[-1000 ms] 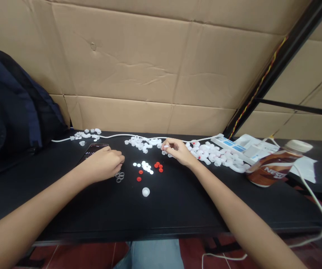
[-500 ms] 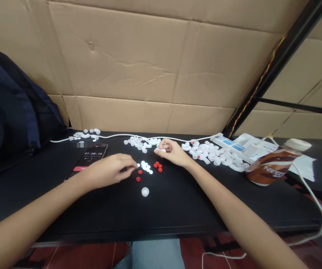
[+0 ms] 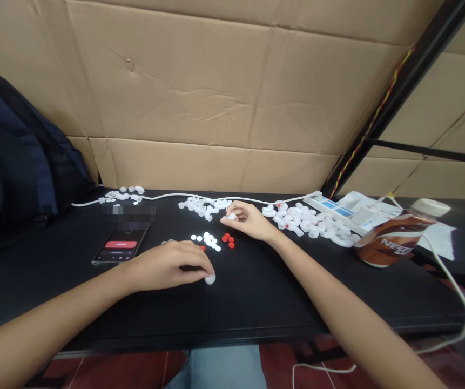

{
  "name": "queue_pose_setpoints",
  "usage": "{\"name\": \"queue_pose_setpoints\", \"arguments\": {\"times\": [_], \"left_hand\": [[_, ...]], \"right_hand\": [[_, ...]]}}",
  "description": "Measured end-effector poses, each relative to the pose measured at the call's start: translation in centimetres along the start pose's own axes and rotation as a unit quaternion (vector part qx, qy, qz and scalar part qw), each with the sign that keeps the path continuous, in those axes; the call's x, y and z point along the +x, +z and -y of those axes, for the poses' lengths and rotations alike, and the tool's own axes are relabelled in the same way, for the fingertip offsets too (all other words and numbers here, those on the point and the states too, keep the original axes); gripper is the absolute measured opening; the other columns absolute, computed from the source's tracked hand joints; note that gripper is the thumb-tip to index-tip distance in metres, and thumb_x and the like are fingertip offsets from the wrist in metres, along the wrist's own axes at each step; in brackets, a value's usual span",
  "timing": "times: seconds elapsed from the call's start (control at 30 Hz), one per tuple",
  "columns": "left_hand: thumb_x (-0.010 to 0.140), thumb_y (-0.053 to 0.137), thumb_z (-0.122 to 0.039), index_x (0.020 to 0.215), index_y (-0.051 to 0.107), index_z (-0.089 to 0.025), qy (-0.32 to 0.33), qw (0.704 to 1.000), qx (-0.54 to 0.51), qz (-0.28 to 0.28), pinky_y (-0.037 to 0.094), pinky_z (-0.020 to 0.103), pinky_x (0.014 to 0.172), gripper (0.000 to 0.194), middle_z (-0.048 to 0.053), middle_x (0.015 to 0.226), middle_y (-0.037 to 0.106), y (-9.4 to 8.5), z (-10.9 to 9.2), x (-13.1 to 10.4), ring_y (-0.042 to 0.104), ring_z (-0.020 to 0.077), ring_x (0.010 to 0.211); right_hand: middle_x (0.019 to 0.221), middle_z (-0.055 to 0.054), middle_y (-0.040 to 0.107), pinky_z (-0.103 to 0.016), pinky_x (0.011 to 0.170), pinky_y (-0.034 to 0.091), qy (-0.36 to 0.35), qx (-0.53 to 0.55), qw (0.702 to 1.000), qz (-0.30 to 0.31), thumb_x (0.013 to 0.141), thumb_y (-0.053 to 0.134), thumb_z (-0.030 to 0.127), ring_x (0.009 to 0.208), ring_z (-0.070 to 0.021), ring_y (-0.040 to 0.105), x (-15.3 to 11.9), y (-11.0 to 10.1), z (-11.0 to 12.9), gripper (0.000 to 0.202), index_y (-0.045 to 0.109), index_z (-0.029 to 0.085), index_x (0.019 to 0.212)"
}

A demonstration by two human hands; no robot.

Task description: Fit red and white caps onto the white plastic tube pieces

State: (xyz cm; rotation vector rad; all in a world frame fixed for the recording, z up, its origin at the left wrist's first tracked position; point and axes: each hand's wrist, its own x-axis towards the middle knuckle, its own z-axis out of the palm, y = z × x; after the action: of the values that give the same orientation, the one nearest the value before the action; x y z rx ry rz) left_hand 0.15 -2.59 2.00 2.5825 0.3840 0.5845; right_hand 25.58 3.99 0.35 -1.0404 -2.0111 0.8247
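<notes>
"By the left hand [image 3: 171,265]?"
"Plastic cap [image 3: 210,280] touching its fingertips, on black table [image 3: 256,308]. Can't tell if gripped."
"Right hand [image 3: 250,221]?"
"Clamped on white piece [image 3: 232,216]. Beyond fingers, cardboard wall [image 3: 200,75]; below, red floor [image 3: 130,373]."

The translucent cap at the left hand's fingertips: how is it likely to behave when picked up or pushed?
The translucent cap is probably light, being scarcely bigger than the left hand's fingertips. Its see-through look suggests plastic, likely stiff enough to keep its shape. Sitting low on the smooth-looking black table, it would probably slide rather than tip.
</notes>
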Motion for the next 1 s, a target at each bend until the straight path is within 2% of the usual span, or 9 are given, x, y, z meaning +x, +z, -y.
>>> {"name": "queue_pose_setpoints", "arguments": {"times": [0.23,0.43,0.6,0.77,0.87,1.0], "left_hand": [[0.092,0.059,-0.021,0.101,0.069,-0.021,0.0,1.0,0.006,0.002,0.047,0.027,0.086,0.014,0.003,0.095,0.068,0.0,-0.1,0.1,0.063,0.0136,0.089],[0.09,0.06,-0.021,0.097,0.068,-0.022,-0.022,0.997,0.059,0.054,0.043,0.027,0.088,0.011,0.001,0.098,0.065,0.1,-0.1,0.0,0.062,0.0136,0.091],[0.09,0.059,-0.022,0.102,0.064,-0.022,-0.036,0.996,0.055,0.054,0.041,0.029,0.091,0.013,0.002,0.101,0.065,0.3,0.1,-0.1,0.061,0.0146,0.095],[0.089,0.06,-0.025,0.107,0.061,-0.022,-0.061,0.994,0.072,0.048,0.041,0.032,0.093,0.018,0.003,0.106,0.064,0.4,0.1,-0.1,0.06,0.017,0.099],[0.087,0.06,-0.021,0.1,0.061,-0.023,-0.086,0.994,0.057,0.023,0.044,0.03,0.088,0.014,0.0,0.099,0.064,0.5,0.2,-0.1,0.06,0.0152,0.092],[0.083,0.061,-0.022,0.097,0.061,-0.022,-0.168,0.983,0.028,-0.072,0.047,0.024,0.072,0.013,-0.002,0.088,0.063,0.7,1.0,0.0,0.059,0.0124,0.079]], "right_hand": [[0.088,-0.002,0.06,-0.031,0.072,0.049,-0.017,-0.003,1.0,-0.01,0.082,0.063,0.041,0.071,-0.0131,0.056,0.2,-0.2,0.0,0.021,0.057,0.021,0.086],[0.08,0.0,0.059,-0.032,0.071,0.051,-0.007,0.013,1.0,-0.015,0.077,0.069,0.035,0.069,-0.0131,0.057,0.2,-0.2,-0.7,0.024,0.057,0.022,0.094],[0.082,-0.002,0.063,-0.033,0.073,0.052,-0.001,0.041,0.999,-0.033,0.076,0.071,0.038,0.074,-0.0147,0.061,0.2,0.0,-0.3,0.024,0.057,0.02,0.084],[0.08,-0.003,0.065,-0.031,0.071,0.051,-0.01,0.041,0.999,-0.003,0.08,0.067,0.042,0.074,-0.0144,0.061,0.1,0.2,0.6,0.024,0.064,0.018,0.081],[0.084,-0.004,0.067,-0.032,0.074,0.052,-0.007,0.046,0.999,0.013,0.078,0.07,0.041,0.076,-0.0147,0.062,0.0,0.4,0.9,0.025,0.068,0.018,0.088],[0.087,-0.005,0.07,-0.033,0.077,0.054,-0.006,0.067,0.997,0.029,0.077,0.072,0.039,0.079,-0.0156,0.065,0.0,0.7,0.9,0.028,0.071,0.018,0.095]]}}
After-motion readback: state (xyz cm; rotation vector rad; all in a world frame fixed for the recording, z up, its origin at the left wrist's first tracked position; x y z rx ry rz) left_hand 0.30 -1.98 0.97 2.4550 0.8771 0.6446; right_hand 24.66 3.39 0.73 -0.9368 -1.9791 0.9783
